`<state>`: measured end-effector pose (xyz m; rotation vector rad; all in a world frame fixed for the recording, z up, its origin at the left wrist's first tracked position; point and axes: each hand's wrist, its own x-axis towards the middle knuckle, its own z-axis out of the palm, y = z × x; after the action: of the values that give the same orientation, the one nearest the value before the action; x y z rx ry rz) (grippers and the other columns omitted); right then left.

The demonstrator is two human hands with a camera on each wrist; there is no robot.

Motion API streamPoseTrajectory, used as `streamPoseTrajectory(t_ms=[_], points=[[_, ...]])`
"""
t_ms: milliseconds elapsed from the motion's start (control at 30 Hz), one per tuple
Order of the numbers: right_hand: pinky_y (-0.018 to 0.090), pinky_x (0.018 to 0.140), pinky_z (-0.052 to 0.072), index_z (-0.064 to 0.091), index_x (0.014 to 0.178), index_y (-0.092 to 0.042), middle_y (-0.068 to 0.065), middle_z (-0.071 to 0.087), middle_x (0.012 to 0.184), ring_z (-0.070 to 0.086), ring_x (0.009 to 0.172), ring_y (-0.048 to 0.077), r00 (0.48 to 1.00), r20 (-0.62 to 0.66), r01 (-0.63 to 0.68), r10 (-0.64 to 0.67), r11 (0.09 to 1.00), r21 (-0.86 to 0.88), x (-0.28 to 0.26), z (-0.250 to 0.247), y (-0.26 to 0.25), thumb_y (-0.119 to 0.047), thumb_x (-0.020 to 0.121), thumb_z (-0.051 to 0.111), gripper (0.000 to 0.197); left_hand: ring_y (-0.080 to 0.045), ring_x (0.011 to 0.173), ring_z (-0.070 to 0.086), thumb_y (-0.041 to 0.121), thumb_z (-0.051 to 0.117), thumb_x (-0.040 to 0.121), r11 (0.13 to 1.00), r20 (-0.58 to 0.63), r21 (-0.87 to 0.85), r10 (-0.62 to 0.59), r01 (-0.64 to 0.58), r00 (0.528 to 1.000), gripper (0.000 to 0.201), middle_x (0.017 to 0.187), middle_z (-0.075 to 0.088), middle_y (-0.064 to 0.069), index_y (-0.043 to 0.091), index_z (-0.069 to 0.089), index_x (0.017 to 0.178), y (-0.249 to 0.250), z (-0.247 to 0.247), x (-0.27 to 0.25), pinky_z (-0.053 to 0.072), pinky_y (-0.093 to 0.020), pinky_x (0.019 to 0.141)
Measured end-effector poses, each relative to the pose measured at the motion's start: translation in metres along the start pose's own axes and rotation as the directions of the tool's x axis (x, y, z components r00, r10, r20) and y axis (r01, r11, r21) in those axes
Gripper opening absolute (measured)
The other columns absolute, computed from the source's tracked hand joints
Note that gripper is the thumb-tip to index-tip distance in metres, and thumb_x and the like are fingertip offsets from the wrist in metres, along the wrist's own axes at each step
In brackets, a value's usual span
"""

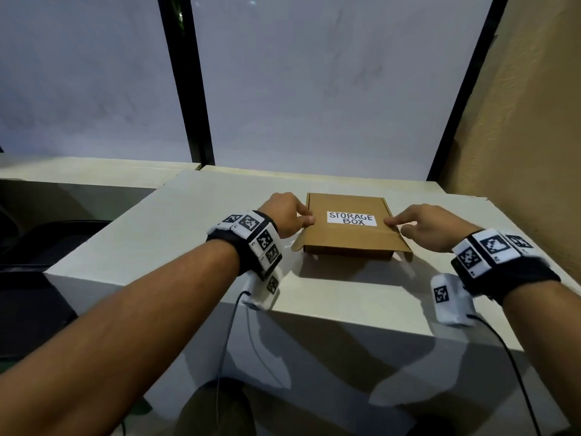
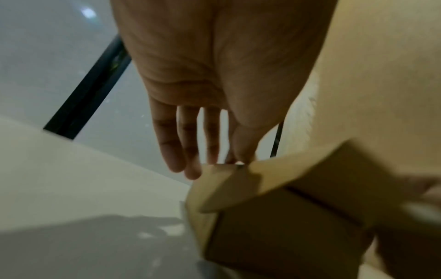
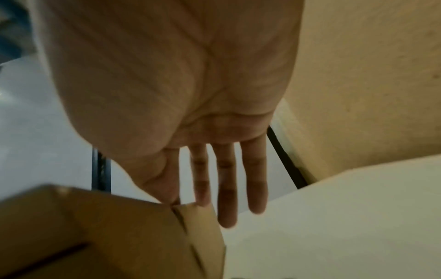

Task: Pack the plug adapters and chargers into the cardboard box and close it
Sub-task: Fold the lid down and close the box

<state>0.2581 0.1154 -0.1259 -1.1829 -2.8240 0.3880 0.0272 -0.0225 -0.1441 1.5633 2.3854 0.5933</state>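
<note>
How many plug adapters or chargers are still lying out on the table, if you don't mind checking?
0. None shows on the table beside the cardboard box; any inside it would be hidden under its lowered lid.

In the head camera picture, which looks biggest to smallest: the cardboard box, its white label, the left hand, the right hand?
1. Cardboard box, clearly largest.
2. Left hand and right hand: they look about alike, so no ranking between them.
3. White label, smallest, though not far below the hands.

Black wristbands point(image 1: 503, 272) carrying white blocks printed with black square markers, thin black cables point(image 1: 515, 372) trailing.
</note>
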Motion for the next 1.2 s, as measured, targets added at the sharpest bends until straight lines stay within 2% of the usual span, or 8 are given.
streamPoseTrajectory(t_ms=[133, 267, 367, 533, 733, 833, 1067, 1200], points=[[0.036, 0.080, 0.055, 0.065, 0.117, -0.016, 0.005, 0.072, 0.091, 0.068, 0.080, 0.021, 0.998, 0.020, -0.063, 0.060, 0.981, 0.182, -0.020, 0.005, -0.009, -0.037, 0.095, 0.053, 0.033, -0.021, 0.107, 0.065, 0.047, 0.068, 0.082, 0.966, -0.005, -0.187, -0.180, 0.176, 0.984, 0.063, 0.120, 0.068, -0.004, 0.014, 0.055, 0.134, -0.006, 0.012, -0.016, 0.052, -0.037, 0.095], [0.035, 0.085, 0.054, 0.063, 0.116, -0.006, 0.005, 0.073, 0.093, 0.069, 0.078, 0.019, 0.997, 0.023, -0.071, 0.069, 0.992, 0.102, -0.027, 0.010, -0.015, -0.039, 0.091, 0.060, 0.042, -0.018, 0.090, 0.072, 0.040, 0.080, 0.073, 0.844, 0.101, -0.444, -0.286, 0.300, 0.953, 0.090, 0.115, 0.069, -0.012, 0.003, 0.038, 0.143, -0.011, 0.026, -0.028, 0.057, -0.036, 0.088], [0.040, 0.088, 0.053, 0.065, 0.110, -0.005, 0.008, 0.072, 0.097, 0.069, 0.080, 0.022, 0.997, 0.028, -0.075, 0.073, 0.996, 0.057, -0.029, 0.013, -0.016, -0.039, 0.089, 0.062, 0.040, -0.020, 0.091, 0.071, 0.033, 0.083, 0.072, 0.796, 0.119, -0.524, -0.284, 0.303, 0.951, 0.095, 0.115, 0.068, -0.013, -0.002, 0.032, 0.144, -0.009, 0.036, -0.032, 0.057, -0.038, 0.087], [0.037, 0.086, 0.051, 0.066, 0.099, -0.013, 0.006, 0.069, 0.098, 0.063, 0.088, 0.022, 0.997, 0.022, -0.077, 0.078, 0.996, -0.033, -0.028, 0.017, -0.015, -0.043, 0.086, 0.064, 0.033, -0.024, 0.110, 0.064, 0.037, 0.081, 0.072, 0.830, 0.088, -0.479, -0.278, 0.285, 0.957, 0.090, 0.122, 0.068, -0.006, 0.005, 0.037, 0.143, -0.009, 0.041, -0.033, 0.050, -0.042, 0.098], [0.032, 0.086, 0.047, 0.065, 0.110, -0.014, 0.005, 0.067, 0.108, 0.059, 0.097, 0.024, 0.995, -0.040, -0.089, 0.088, 0.996, -0.009, -0.021, 0.020, -0.013, -0.038, 0.076, 0.077, 0.044, -0.024, 0.108, 0.065, 0.034, 0.084, 0.069, 0.873, 0.091, -0.412, -0.244, 0.260, 0.965, 0.089, 0.122, 0.068, -0.005, 0.009, 0.041, 0.142, -0.008, 0.036, -0.032, 0.049, -0.043, 0.100], [0.030, 0.084, 0.046, 0.062, 0.109, -0.016, 0.004, 0.065, 0.109, 0.058, 0.095, 0.021, 0.993, -0.062, -0.101, 0.102, 0.995, 0.022, -0.016, 0.021, -0.010, -0.037, 0.069, 0.083, 0.049, -0.021, 0.108, 0.064, 0.035, 0.083, 0.070, 0.930, 0.072, -0.310, -0.187, 0.200, 0.980, 0.090, 0.121, 0.067, -0.004, 0.012, 0.039, 0.145, -0.006, 0.030, -0.033, 0.047, -0.035, 0.099], [0.036, 0.106, 0.039, 0.029, 0.147, -0.019, 0.001, 0.035, 0.149, 0.045, 0.129, 0.022, 0.997, 0.079, 0.019, -0.008, 0.991, -0.131, -0.002, 0.006, -0.002, -0.042, 0.061, 0.087, 0.106, -0.024, 0.136, 0.038, 0.033, 0.084, 0.069, 0.992, 0.086, 0.083, 0.084, -0.091, 0.993, 0.096, 0.151, 0.036, -0.005, 0.018, 0.033, 0.148, 0.004, 0.010, -0.025, 0.031, -0.033, 0.110], [0.038, 0.116, 0.026, 0.015, 0.152, -0.020, -0.003, 0.014, 0.160, 0.024, 0.144, 0.020, 0.989, 0.143, 0.082, -0.048, 0.967, -0.240, 0.008, 0.002, 0.000, -0.048, 0.059, 0.085, 0.120, -0.025, 0.127, 0.048, 0.034, 0.090, 0.059, 0.978, 0.107, 0.171, 0.102, -0.119, 0.989, 0.090, 0.140, 0.051, -0.004, 0.017, 0.047, 0.137, 0.009, 0.008, -0.017, 0.040, -0.036, 0.105]])
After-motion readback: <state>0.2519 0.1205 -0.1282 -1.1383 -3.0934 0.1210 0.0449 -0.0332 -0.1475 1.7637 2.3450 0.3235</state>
